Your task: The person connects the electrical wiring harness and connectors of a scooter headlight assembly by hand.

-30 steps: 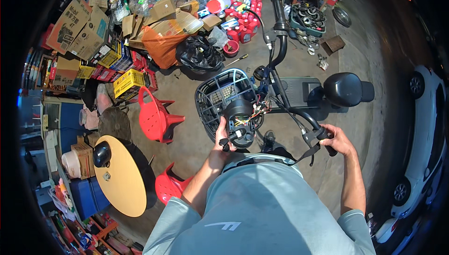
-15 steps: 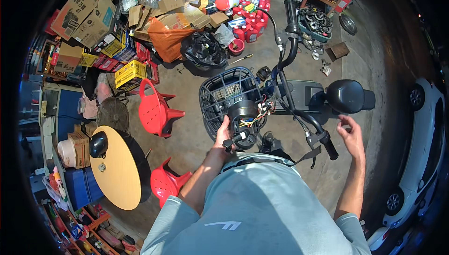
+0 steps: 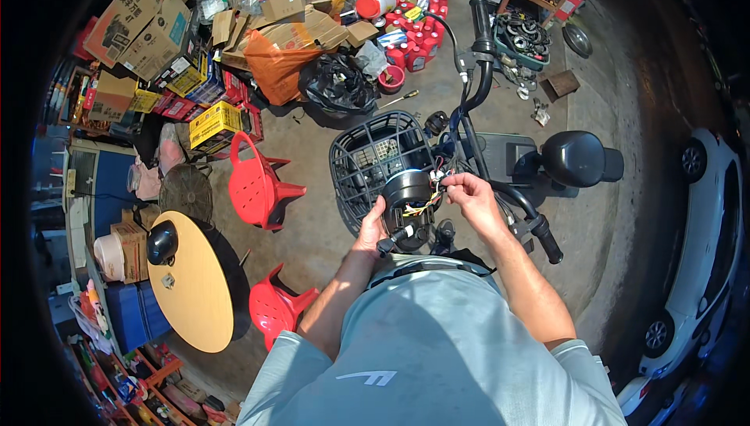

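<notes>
An electric scooter or bike stands in front of me, with a dark front basket [image 3: 373, 137], black handlebars [image 3: 469, 133] and a dark seat [image 3: 573, 158]. My left hand [image 3: 372, 230] is closed around the left side of a round black housing [image 3: 408, 187], which looks like a headlight or dash unit. Coloured wires [image 3: 423, 208] come out of its open back. At the housing's right edge, my right hand [image 3: 471, 198] pinches the wiring beside small white connectors [image 3: 437, 177]. Its fingertips partly hide what they hold.
Two red plastic chairs [image 3: 258, 184] and a round wooden table [image 3: 201, 293] with a black helmet [image 3: 163, 241] stand to the left. Boxes, bags and red bottles [image 3: 418, 39] pile up at the back. A white car [image 3: 703, 246] is parked at far right.
My right hand has come in from the right, beyond the handlebar grip, to the wires and connectors at the housing. My left hand stays on the housing.
</notes>
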Action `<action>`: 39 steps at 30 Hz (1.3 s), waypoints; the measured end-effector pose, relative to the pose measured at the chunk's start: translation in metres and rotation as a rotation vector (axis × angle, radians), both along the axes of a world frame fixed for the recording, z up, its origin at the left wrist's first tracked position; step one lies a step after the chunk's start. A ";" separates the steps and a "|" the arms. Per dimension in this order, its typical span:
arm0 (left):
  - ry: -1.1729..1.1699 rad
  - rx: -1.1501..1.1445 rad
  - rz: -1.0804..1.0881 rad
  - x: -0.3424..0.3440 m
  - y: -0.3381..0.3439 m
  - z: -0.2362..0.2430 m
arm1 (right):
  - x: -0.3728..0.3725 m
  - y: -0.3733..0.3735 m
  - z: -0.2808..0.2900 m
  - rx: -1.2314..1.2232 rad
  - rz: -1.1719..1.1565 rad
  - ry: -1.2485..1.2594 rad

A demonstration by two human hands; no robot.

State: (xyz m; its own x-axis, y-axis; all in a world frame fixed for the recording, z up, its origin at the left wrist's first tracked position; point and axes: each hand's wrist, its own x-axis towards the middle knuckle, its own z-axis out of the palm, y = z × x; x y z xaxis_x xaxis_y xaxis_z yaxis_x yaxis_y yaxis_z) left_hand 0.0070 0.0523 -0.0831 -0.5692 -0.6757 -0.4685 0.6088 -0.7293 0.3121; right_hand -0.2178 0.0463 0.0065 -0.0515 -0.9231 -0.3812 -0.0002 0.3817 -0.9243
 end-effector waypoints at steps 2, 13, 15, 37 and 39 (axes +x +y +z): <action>0.009 0.013 0.006 0.001 0.002 -0.001 | 0.002 -0.003 -0.006 0.005 0.033 0.057; 0.005 0.034 -0.023 0.002 0.007 -0.003 | 0.001 0.003 -0.024 0.139 -0.046 0.143; 0.014 0.031 -0.029 0.004 0.007 -0.005 | 0.005 0.000 -0.022 0.183 -0.089 0.079; 0.036 0.059 -0.116 0.003 0.011 -0.007 | 0.007 0.001 -0.052 0.389 -0.240 -0.087; 0.029 0.059 -0.102 0.003 0.010 -0.006 | 0.006 0.005 -0.053 0.397 -0.239 -0.105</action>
